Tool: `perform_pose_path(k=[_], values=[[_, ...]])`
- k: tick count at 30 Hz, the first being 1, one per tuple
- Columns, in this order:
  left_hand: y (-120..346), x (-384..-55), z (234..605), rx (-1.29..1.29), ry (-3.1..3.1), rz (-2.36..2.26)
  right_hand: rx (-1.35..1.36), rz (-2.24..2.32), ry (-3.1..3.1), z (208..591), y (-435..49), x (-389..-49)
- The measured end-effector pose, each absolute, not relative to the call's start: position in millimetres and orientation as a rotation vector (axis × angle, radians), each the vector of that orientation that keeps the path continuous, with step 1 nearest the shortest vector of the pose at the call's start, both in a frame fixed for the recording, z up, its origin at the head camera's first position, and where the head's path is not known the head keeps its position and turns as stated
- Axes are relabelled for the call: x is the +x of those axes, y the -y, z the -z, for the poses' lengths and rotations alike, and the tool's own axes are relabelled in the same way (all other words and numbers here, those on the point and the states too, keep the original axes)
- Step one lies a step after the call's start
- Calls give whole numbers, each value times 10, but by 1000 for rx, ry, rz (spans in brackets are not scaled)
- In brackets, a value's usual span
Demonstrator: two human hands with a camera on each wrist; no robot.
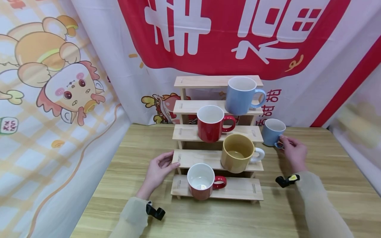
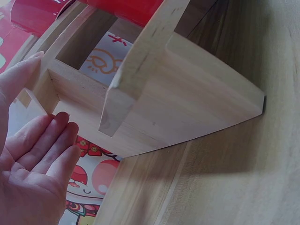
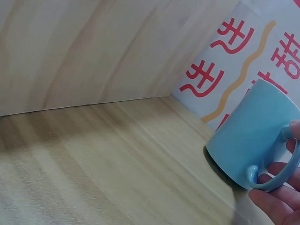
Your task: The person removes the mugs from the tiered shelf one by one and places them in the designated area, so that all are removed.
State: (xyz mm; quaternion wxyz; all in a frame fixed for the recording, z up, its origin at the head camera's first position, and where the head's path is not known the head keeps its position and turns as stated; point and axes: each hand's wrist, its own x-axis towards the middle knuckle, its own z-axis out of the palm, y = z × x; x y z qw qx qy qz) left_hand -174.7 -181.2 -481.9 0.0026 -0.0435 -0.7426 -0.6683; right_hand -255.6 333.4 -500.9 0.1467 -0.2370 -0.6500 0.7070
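My right hand [image 1: 294, 152] grips the handle of a light blue mug [image 1: 271, 133] at the right of a stepped wooden rack [image 1: 190, 158]. In the right wrist view, fingers curl through that handle, and the blue mug [image 3: 255, 136] is at the tabletop near the back cloth. At the rack's left side, my left hand [image 1: 159, 170] has its thumb and fingers at the end of one shelf. The left wrist view shows the left hand [image 2: 37, 164] with fingers extended beside the wooden frame [image 2: 140, 112]; whether it touches is hard to tell.
On the rack stand another blue mug [image 1: 240, 96], a red mug [image 1: 210, 124], a yellow mug with a white handle [image 1: 236, 153] and a mug with a red handle [image 1: 200, 181]. Printed cloth [image 1: 98, 33] encloses the wooden table [image 1: 125, 165] behind and at the sides.
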Motion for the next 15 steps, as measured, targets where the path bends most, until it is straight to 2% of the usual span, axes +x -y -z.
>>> perform_pose_path(k=[15], values=[[1810, -1756, 4853, -146, 2324, 2069, -701, -1954, 1905, 5157, -3219, -2519]])
